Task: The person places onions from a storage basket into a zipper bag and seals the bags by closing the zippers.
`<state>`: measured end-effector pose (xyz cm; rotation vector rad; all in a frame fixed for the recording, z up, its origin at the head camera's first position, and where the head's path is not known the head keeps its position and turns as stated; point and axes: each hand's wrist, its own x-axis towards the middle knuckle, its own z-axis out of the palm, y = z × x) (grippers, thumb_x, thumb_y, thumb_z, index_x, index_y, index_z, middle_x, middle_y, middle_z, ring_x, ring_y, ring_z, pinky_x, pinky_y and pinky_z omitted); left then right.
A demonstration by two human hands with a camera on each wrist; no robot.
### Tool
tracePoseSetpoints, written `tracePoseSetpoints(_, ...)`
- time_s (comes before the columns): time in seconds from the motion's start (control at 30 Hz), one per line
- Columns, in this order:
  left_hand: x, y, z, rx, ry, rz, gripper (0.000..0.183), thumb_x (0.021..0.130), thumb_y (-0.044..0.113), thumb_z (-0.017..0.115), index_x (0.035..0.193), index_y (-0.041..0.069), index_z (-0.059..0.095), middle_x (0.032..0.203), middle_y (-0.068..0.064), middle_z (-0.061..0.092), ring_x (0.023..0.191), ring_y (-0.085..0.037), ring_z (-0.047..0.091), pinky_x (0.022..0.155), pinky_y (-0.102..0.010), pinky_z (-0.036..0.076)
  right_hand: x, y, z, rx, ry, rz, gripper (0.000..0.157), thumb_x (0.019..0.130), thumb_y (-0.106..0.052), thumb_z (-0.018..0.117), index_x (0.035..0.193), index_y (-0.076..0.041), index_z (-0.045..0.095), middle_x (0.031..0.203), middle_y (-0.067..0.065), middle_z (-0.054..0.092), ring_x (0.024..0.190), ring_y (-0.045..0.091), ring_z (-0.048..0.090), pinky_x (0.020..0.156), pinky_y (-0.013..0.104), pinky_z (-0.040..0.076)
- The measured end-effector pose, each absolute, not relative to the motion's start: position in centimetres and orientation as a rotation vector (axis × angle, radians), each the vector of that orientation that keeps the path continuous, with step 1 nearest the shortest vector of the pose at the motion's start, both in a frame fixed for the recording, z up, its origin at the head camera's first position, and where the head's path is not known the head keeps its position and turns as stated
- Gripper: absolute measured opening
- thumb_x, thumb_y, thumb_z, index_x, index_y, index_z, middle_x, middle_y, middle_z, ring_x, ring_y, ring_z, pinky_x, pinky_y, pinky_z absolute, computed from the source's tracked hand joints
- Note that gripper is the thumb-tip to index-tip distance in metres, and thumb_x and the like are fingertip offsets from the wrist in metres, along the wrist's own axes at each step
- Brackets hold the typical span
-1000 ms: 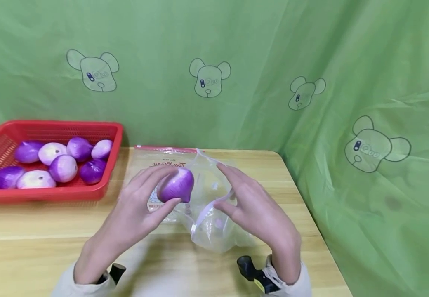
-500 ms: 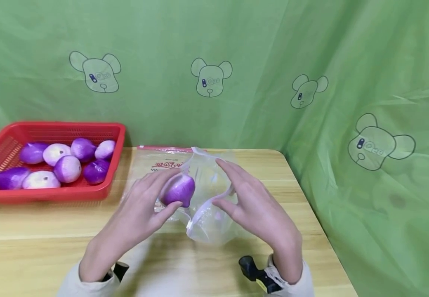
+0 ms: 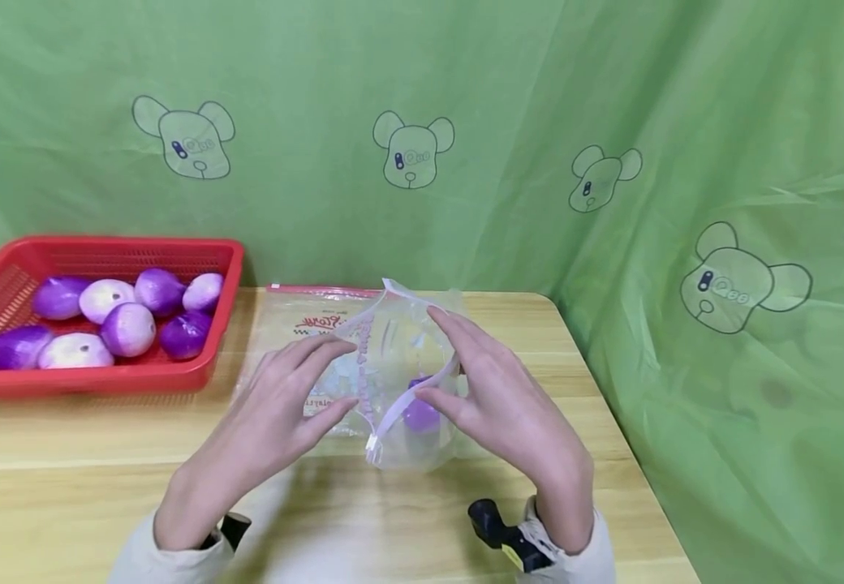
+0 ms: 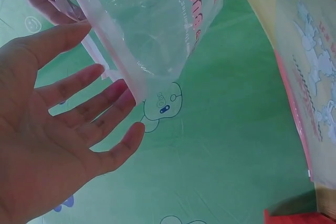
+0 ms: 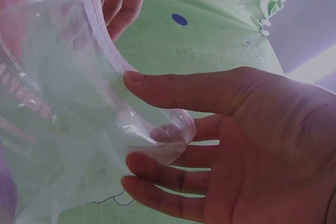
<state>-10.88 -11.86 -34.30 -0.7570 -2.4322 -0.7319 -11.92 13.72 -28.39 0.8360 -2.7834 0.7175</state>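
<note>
A clear slider zip bag [image 3: 393,446] stands with its mouth spread, between my two hands. Through its wall shows a purple onion [image 3: 422,415] low inside, to the right. My left hand [image 3: 269,410] is at the left of the mouth, fingers and thumb spread apart, holding nothing; in the left wrist view its fingertips [image 4: 123,95] reach the bag's rim. Curled about the right side of the mouth, my right hand [image 3: 505,401] holds the rim, thumb at the near edge and forefinger at the far one. In the right wrist view one finger shows through the plastic.
A red plastic basket [image 3: 137,377] with several purple onions [image 3: 127,329] stands on the left of the wooden table [image 3: 64,487]. Behind the open bag lies a flat, printed bag with a red zip [image 3: 286,312]. A green curtain [image 3: 305,122] hangs at the back and right.
The onion my left hand held has left its fingers and dropped into the bag. That hand is now parted beside the mouth; my right hand keeps its place at the rim.
</note>
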Motion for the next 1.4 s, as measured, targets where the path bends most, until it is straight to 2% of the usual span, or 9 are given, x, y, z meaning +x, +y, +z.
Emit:
tracePoseSetpoints(0.17,-11.2,-12.1,-34.4,-0.755,-2.441,-0.711,0.045,0.088,0.029,0.076,0.125,0.008,0.063,0.127,-0.008,0.063,0.12,-0.03,0.057,0.099,-0.053,0.044,-11.9,13.5,-28.3,0.77,-2.785,0.709,0.085,0.087,-0.05,0.072,0.154,-0.014,0.035,0.152,0.004,0.045,0.131,0.024,0.049,0.11,0.048,0.039)
tracePoseSetpoints(0.3,-11.2,-12.0,-34.7,-0.806,-2.46,-0.74,0.03,0.092,0.02,0.07,0.119,0.007,0.067,0.119,-0.007,0.068,0.117,-0.027,0.061,0.1,-0.049,0.046,-12.1,13.2,-28.4,0.677,-2.725,0.765,0.071,0.094,-0.055,0.06,0.149,-0.011,0.046,0.11,0.0,0.068,0.097,0.015,0.062,0.085,0.037,0.052)
tracePoseSetpoints(0.4,-11.1,-11.4,-35.1,-0.915,-2.499,-0.86,0.024,0.096,0.011,0.061,0.118,0.008,0.068,0.116,-0.004,0.07,0.112,-0.02,0.064,0.097,-0.041,0.05,-12.3,13.0,-28.5,0.627,-2.634,0.782,0.054,0.099,-0.038,0.061,0.143,-0.009,0.053,0.075,-0.005,0.058,0.069,0.01,0.056,0.062,0.029,0.049)
tracePoseSetpoints(0.57,-10.9,-10.3,-35.6,-0.985,-2.566,-0.947,0.026,0.099,0.008,0.051,0.119,0.008,0.069,0.11,-0.002,0.072,0.101,-0.012,0.067,0.088,-0.034,0.055,-12.6,13.2,-28.7,0.576,-2.492,0.739,0.051,0.089,0.0,0.061,0.139,-0.003,0.056,0.071,0.0,0.055,0.065,0.012,0.056,0.057,0.026,0.05)
tracePoseSetpoints(0.7,-10.7,-10.0,-35.7,-0.876,-2.524,-0.78,0.023,0.099,0.012,0.054,0.114,0.006,0.07,0.102,-0.004,0.072,0.094,-0.016,0.067,0.081,-0.034,0.057,-12.9,13.3,-28.8,0.51,-2.457,0.65,0.058,0.08,0.01,0.058,0.137,0.0,0.056,0.067,0.003,0.048,0.056,0.013,0.043,0.049,0.027,0.041)
tracePoseSetpoints(0.87,-10.6,-10.2,-35.5,-0.763,-2.418,-0.571,0.017,0.096,0.016,0.06,0.103,0.004,0.07,0.091,-0.005,0.067,0.085,-0.022,0.062,0.076,-0.038,0.054,-12.8,13.0,-28.8,0.547,-2.477,0.634,0.067,0.077,0.015,0.058,0.142,0.003,0.049,0.103,0.016,0.066,0.068,0.019,0.05,0.06,0.03,0.046)
tracePoseSetpoints(0.97,-10.5,-10.3,-35.4,-0.763,-2.422,-0.562,0.017,0.096,0.02,0.062,0.101,0.006,0.071,0.093,-0.004,0.066,0.088,-0.022,0.061,0.08,-0.039,0.053,-12.7,12.7,-28.8,0.597,-2.492,0.646,0.069,0.078,0.013,0.059,0.145,0.001,0.047,0.136,0.017,0.059,0.084,0.023,0.054,0.069,0.033,0.047)
tracePoseSetpoints(1.27,-10.6,-10.5,-35.4,-0.943,-2.443,-0.726,0.017,0.094,0.019,0.068,0.107,0.009,0.072,0.103,-0.002,0.07,0.1,-0.018,0.064,0.09,-0.037,0.053,-12.5,12.8,-28.7,0.671,-2.599,0.691,0.064,0.093,-0.021,0.071,0.148,-0.004,0.045,0.124,0.01,0.065,0.074,0.014,0.058,0.059,0.028,0.049)
tracePoseSetpoints(1.4,-10.6,-10.7,-35.5,-0.962,-2.444,-0.749,0.016,0.093,0.019,0.069,0.108,0.011,0.071,0.105,-0.001,0.071,0.102,-0.019,0.065,0.091,-0.039,0.052,-12.3,13.0,-28.8,0.719,-2.769,0.727,0.093,0.084,-0.046,0.077,0.156,-0.011,0.03,0.143,0.006,0.054,0.116,0.022,0.06,0.093,0.041,0.052)
